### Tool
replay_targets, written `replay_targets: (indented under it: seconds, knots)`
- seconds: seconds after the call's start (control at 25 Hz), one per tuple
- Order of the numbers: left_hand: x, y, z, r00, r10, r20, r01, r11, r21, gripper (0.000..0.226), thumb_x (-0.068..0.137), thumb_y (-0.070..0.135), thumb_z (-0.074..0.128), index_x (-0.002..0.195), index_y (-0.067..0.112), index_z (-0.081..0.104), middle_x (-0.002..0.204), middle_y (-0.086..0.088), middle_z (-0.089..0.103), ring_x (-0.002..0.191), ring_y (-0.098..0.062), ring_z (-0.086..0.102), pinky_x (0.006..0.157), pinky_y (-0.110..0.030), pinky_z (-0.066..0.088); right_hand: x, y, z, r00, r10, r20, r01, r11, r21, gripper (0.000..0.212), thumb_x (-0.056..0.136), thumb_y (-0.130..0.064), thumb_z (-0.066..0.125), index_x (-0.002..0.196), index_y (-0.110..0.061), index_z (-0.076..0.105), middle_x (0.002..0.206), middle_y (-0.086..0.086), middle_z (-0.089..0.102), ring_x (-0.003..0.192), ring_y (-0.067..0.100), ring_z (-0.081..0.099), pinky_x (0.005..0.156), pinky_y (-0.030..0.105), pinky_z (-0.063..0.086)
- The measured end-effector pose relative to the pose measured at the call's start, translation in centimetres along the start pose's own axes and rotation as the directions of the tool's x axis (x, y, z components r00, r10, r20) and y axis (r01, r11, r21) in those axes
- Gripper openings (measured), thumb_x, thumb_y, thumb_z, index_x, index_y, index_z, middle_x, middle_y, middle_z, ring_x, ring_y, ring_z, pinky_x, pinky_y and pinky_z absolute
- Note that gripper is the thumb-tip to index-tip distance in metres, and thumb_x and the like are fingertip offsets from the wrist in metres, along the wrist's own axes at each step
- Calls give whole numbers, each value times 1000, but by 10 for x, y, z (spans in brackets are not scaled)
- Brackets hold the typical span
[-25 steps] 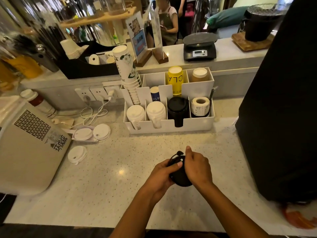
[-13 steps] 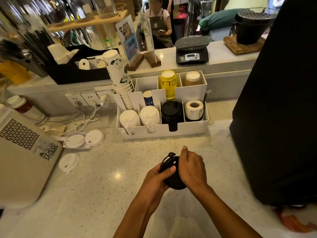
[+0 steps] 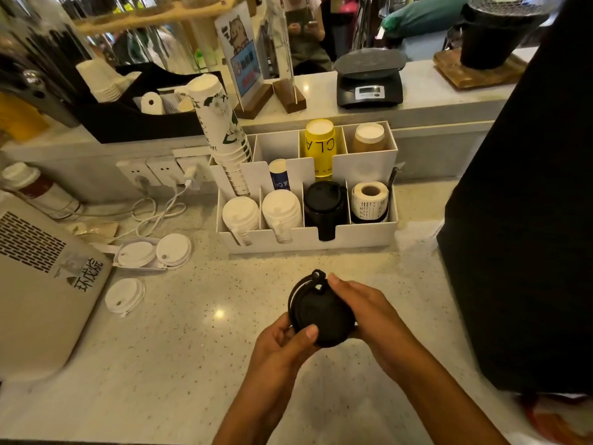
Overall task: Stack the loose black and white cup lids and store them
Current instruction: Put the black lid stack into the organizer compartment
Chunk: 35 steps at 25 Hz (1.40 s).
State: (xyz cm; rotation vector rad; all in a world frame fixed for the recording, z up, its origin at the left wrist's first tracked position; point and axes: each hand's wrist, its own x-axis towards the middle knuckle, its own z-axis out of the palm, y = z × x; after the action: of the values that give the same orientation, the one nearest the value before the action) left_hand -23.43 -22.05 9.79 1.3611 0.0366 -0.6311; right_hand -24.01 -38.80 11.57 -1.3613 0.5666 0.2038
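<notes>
1. Both hands hold a small stack of black round plastic cup lids [image 3: 321,311] above the pale speckled stone counter [image 3: 199,348], in front of the white compartmented plastic organiser [image 3: 362,237].
2. The left hand [image 3: 282,345] grips the stack from the near left, its thumb curled over the lower face and its fingers hidden behind the rim. The right hand [image 3: 369,311] clasps the right edge, its fingers curved round the far side and one fingertip up by the top tab.
3. The relation that matters: the organiser's front compartment already holding a stack of black lids [image 3: 324,203] lies straight ahead of the held stack, a little to the right of centre. The right hand sits nearer that slot, so I judge it the likelier carrier.
4. The held stack is tilted, its flat face turned towards the camera and its axis leaning forward; it would need turning to match the stored black stack.
5. The lids look matte black and nested closely, with a loop-like tab at the top edge and a thin pale line along the left rim. How many there are I cannot tell.
6. Three loose white round plastic lids [image 3: 173,250] lie well to the left, near the white cables [image 3: 160,207]; these seem not yet gathered.
</notes>
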Motion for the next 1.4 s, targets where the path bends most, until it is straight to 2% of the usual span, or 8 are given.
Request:
replay_targets:
  seconds: [0.08, 0.16, 0.36, 0.48, 0.84, 1.04, 1.2, 1.4]
  knots:
    - [-4, 11, -10, 999, 9, 30, -5, 992, -125, 64, 79, 27, 81, 136, 9, 59, 128, -17, 69, 120, -35, 66, 96, -40, 56, -14, -3, -10, 984, 28, 179, -48, 993, 108, 55, 70, -57, 82, 112, -24, 68, 102, 5, 77, 92, 26, 75, 70, 37, 61]
    - [-9, 19, -15, 997, 46, 56, -35, 983, -179, 65, 76, 30, 86, 134, 12, 63, 131, -19, 67, 122, -38, 64, 95, -39, 57, -24, -5, -14, 969, 27, 245, -51, 995, 90, 51, 72, -46, 80, 116, -24, 67, 103, 6, 76, 90, 31, 75, 73, 39, 62]
    - [-17, 31, -13, 994, 57, 90, -38, 979, -198, 71, 68, 38, 91, 130, 13, 66, 131, -20, 66, 120, -39, 64, 88, -40, 59, -42, -15, -16, 965, -118, 232, 129, 991, -30, 20, 75, -42, 77, 95, -42, 74, 95, -9, 77, 95, 12, 73, 71, 20, 58]
    - [-18, 39, -9, 996, 21, 84, 3, 961, -275, 72, 63, 48, 91, 121, 10, 73, 126, -19, 70, 117, -34, 67, 88, -38, 59, -48, -14, -23, 955, -126, 268, 147, 987, -60, 18, 76, -33, 83, 91, -39, 75, 92, -6, 77, 94, 11, 73, 72, 16, 56]
    - [-26, 49, -5, 980, 141, 139, -168, 966, 198, 33, 73, 31, 78, 104, 20, 76, 102, -11, 77, 97, -25, 73, 79, -27, 57, -49, -2, -35, 936, -181, 301, 155, 982, 107, 53, 68, -60, 80, 99, -19, 73, 102, 9, 73, 102, 23, 70, 83, 24, 54]
    - [-26, 51, -3, 977, 117, 178, -158, 958, 239, 31, 74, 32, 75, 104, 23, 76, 102, -9, 77, 98, -24, 73, 78, -26, 57, -44, -7, -45, 912, -117, 393, 93, 993, 79, 33, 73, -41, 77, 94, -16, 76, 97, 6, 74, 98, 22, 71, 83, 28, 56]
    - [-20, 51, -2, 975, 114, 191, -161, 954, 255, 35, 77, 39, 76, 108, 23, 75, 105, -8, 77, 100, -23, 73, 82, -25, 56, -37, -8, -47, 916, -85, 391, 64, 996, 66, 40, 75, -40, 75, 103, -12, 76, 107, 18, 72, 108, 35, 66, 98, 45, 51]
    - [-10, 55, 6, 979, 155, 130, -190, 927, 323, 31, 87, 41, 71, 117, 34, 71, 116, 4, 75, 112, -12, 69, 87, -16, 54, -29, -8, -42, 933, -69, 352, 2, 982, 187, 40, 81, -38, 73, 111, -12, 75, 114, 15, 73, 112, 29, 67, 92, 30, 54]
